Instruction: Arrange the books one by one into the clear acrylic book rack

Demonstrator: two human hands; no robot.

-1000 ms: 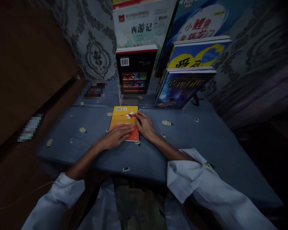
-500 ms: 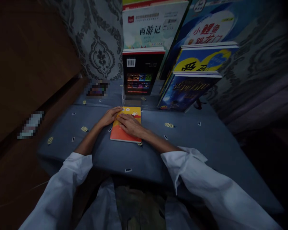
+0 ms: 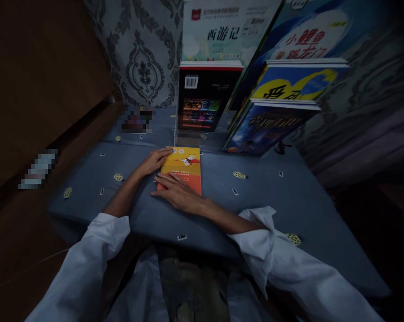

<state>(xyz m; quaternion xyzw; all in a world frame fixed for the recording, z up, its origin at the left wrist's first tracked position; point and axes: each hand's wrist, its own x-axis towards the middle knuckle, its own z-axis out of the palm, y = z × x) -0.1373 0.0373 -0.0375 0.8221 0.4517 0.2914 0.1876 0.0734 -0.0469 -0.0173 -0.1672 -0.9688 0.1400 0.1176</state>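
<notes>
A small book (image 3: 190, 169) with a yellow and orange-red cover lies flat on the table, its cover facing up. My left hand (image 3: 157, 160) rests along the book's upper left edge, fingers stretched over the corner. Across the lower part of the cover lies my right hand (image 3: 180, 192), flat with its fingers extended to the left. Neither hand is closed round the book. The book's lower edge is mostly hidden beneath my right hand.
Behind the book, a clear stand (image 3: 202, 139) holds a black book (image 3: 206, 96) and a pale book (image 3: 218, 40). To its right stand a dark blue book (image 3: 269, 127), a blue-yellow book (image 3: 295, 85) and a large blue book (image 3: 309, 36). A patterned cloth covers the table (image 3: 262, 192).
My right hand has slid down the cover toward the book's near edge, uncovering the picture. My left hand stays at the upper left corner. The view has shifted slightly.
</notes>
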